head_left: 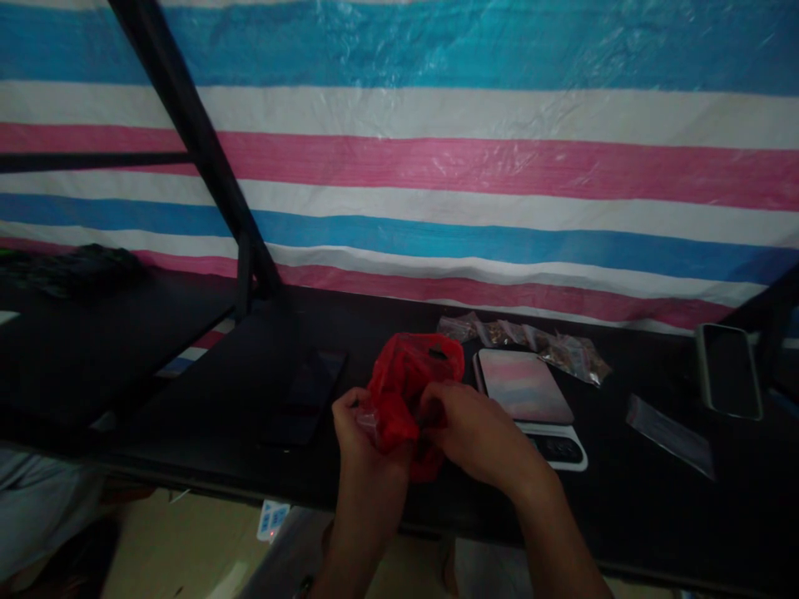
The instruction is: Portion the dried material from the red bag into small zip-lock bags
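Note:
A crumpled red plastic bag stands near the table's front edge with its mouth turned toward me. My left hand is closed on the bag's near left side, where a bit of clear plastic also shows by the fingers. From the right, my right hand reaches into the bag's mouth with curled fingers. Its fingertips are hidden in shadow and red plastic, so what they pinch cannot be made out. Just right of the bag lies a small digital scale with a shiny square plate.
Several small zip bags of brownish dried bits lie behind the scale. A flat clear zip bag and a phone are at the right. A dark flat device lies left. A striped sheet hangs behind; a black frame post rises left.

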Tool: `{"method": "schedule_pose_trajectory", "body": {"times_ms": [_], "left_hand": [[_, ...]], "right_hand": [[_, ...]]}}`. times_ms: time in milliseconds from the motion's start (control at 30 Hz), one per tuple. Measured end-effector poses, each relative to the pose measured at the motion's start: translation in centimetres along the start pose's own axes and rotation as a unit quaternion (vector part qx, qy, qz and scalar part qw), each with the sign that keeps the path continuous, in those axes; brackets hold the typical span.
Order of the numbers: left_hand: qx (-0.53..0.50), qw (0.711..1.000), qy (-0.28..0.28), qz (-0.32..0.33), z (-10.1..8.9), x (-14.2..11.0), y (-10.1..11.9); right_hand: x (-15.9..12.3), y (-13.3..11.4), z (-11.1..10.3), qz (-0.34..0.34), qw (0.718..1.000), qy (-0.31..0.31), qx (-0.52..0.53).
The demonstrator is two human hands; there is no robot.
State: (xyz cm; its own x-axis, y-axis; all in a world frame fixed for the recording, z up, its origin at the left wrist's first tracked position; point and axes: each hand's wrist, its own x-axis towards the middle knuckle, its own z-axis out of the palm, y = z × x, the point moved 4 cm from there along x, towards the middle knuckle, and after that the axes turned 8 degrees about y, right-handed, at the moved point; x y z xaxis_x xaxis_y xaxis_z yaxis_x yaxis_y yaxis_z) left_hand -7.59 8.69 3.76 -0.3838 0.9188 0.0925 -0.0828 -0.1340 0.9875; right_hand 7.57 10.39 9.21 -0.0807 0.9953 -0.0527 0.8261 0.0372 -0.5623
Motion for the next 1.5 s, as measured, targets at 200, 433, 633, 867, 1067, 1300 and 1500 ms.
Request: {"method": "schedule_pose_trajectory", "body": {"times_ms": [200,433,633,867,1067,1300,1500], "left_hand": [[-0.002,1.000,0.012,0.017,-0.6,0.8,0.7],[0.002,1.000,-0.020,0.008,-1.3,2.1,0.9],[-0.001,0.999,-0.031,0.006,-1.2,2.5,1.1],[-0.060,0.995,-0.005,-0.078,0.1,2.4,1.1],[-0.114,0.987,0.040,-0.102,0.0,3.3,0.4],[-0.131,0.984,0.061,-0.103,0.3,3.3,1.0],[-0.123,0.986,0.080,-0.080,0.4,3.3,0.8]], "right_hand": [[-0.1,1.1,-0.7,0.017,0.997,-0.030,0.067],[-0.4,2.2,-0.8,0.017,0.985,-0.080,0.153],[0.2,1.8,-0.9,0.039,0.997,0.027,0.053],[0.6,-1.1,0.4,0.043,0.996,0.021,-0.070],[0.8,0.0,0.1,0.035,0.999,0.031,0.017],[0.1,0.6,-0.1,-0.015,0.994,-0.004,0.109],[-0.1,0.1,0.2,-0.049,0.991,-0.030,0.124]]}}
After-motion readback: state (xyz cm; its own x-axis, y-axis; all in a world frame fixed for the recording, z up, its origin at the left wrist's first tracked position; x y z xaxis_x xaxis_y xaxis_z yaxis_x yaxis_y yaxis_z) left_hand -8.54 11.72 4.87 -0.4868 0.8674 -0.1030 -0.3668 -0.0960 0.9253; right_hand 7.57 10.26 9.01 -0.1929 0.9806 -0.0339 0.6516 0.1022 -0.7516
